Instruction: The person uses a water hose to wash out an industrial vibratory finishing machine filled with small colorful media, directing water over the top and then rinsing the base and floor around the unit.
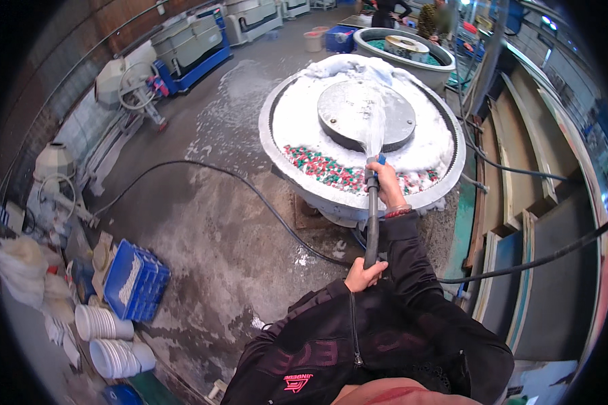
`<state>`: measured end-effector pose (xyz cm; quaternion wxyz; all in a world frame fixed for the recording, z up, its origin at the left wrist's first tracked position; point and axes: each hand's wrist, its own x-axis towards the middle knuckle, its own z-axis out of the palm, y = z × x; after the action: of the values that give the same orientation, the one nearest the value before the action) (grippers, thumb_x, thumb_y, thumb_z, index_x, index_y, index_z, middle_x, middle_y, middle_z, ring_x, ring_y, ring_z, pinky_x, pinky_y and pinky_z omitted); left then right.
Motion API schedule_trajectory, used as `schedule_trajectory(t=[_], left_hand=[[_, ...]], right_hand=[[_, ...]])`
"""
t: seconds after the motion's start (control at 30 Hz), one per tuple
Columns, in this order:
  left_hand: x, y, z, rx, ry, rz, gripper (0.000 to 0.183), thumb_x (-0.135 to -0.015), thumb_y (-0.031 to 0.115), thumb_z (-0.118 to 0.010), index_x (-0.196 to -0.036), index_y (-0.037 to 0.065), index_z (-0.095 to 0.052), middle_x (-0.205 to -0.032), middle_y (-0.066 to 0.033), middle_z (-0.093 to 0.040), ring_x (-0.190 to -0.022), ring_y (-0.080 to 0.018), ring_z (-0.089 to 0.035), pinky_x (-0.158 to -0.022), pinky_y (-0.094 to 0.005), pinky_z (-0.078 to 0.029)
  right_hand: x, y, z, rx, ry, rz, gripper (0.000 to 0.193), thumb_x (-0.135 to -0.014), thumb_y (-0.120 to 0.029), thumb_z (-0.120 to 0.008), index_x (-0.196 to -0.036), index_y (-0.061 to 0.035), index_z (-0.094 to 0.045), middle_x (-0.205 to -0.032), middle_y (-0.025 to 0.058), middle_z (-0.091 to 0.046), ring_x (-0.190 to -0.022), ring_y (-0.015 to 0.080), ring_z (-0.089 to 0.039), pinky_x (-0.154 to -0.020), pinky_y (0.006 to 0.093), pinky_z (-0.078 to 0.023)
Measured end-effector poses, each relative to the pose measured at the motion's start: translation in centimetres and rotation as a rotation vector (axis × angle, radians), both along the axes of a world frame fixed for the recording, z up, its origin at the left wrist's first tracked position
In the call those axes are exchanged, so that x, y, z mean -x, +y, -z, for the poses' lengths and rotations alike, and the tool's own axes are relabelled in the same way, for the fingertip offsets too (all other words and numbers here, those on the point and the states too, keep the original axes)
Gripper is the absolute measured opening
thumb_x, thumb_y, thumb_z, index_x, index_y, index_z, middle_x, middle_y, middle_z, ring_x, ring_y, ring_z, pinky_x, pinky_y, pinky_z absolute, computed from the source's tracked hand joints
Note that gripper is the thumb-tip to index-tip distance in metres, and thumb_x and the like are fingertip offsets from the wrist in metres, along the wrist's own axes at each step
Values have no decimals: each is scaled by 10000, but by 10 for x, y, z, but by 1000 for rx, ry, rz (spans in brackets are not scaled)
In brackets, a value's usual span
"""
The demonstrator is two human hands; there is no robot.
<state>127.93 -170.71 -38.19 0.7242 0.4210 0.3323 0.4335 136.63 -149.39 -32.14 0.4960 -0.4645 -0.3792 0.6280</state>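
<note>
My left hand (365, 276) is wrapped round a grey-black hose (372, 229), close in front of my jacket. Farther along, my right hand (387, 183) grips the same hose near its valve end, where a blue lever (381, 159) shows. Water (375, 128) streams from the hose end onto the round grey centre disc (365, 111) of a large round tub (275, 160). Thick white foam (304, 101) covers most of the tub's contents. Along its near side, small red, green and white pieces (324, 169) show through.
A black hose (243, 177) runs across the wet concrete floor. Another round tub (439, 66) stands behind, near two people (388, 12). Sloped panels (513, 142) line the right. At lower left are a blue crate (148, 287) and white buckets (118, 358); machines (189, 47) stand farther back.
</note>
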Motion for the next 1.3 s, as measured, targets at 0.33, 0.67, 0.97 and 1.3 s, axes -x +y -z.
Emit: schedule_trajectory(t=[0.33,0.67,0.97,1.3], left_hand=[[-80,20,7,-11,-76,156,362,-844,203,-562,-522,73,-459,-438,25,-394,-380,-66,-356,-414,-240,-303],[-146,50,4,135,58,110,346,-849,220,-570,-549,67,-492,-460,20,-430,-394,-63,-385,-413,-230,-298],[-199,63,-1,42,153,112,328,-829,211,-590,-555,66,-483,-474,17,-439,-429,-74,-409,-435,-243,-303],[-232,68,9,57,188,140,302,-811,226,-611,-579,58,-514,-502,11,-463,-453,-76,-421,-447,-247,-304]], right_hand=[[-79,8,8,0,-15,72,145,-717,-118,-521,-826,-28,-489,-624,65,-496,-434,163,-484,-350,314,-442],[-163,42,12,13,-62,69,450,-731,-127,-531,-1156,-3,-447,-700,61,-516,-520,166,-534,-400,300,-448],[-219,43,-1,44,39,73,660,-711,-133,-550,-1314,-66,-292,-781,85,-507,-506,174,-525,-377,318,-452],[-258,51,16,72,118,68,693,-737,-126,-534,-1356,-111,-222,-748,95,-503,-517,200,-542,-367,321,-450]])
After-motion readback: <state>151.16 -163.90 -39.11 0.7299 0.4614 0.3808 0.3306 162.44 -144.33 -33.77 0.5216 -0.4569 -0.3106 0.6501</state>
